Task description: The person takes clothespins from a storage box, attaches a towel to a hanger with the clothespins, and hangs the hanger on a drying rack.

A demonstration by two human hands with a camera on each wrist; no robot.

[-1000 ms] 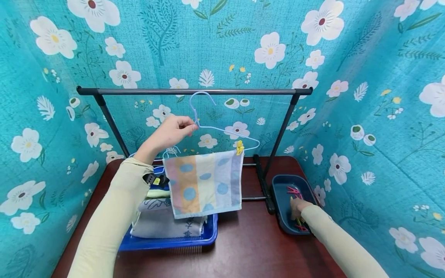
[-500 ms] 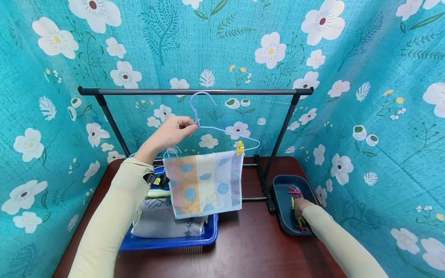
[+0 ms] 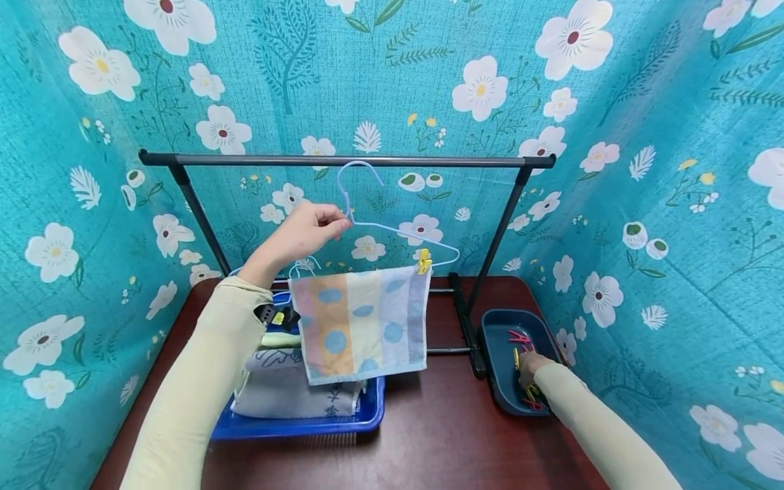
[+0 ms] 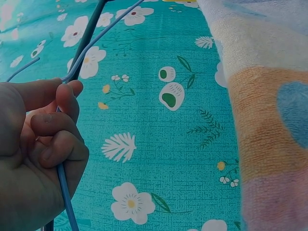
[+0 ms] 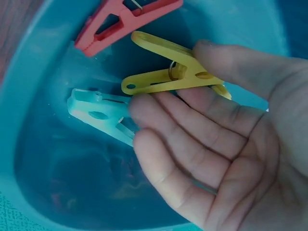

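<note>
I see the left hand [image 3: 305,231] raised, thumb and fingers clamped on the blue hanger [image 4: 67,197], the striped towel [image 3: 363,323] hanging below them. The right hand [image 5: 219,132], down in the bin [image 3: 501,350], pinches a yellow clothespin [image 5: 191,71]. Well below the left fingers, grey cloth [image 3: 282,395] bears dark characters [image 3: 339,400] I can't read.

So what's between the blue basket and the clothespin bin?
Head view: tabletop, the rack's lower bars and black foot beside the bin; the towel hides part.

I observe dark written characters [image 3: 334,400] on the grey cloth [image 3: 288,395]; I find no legible text.
</note>
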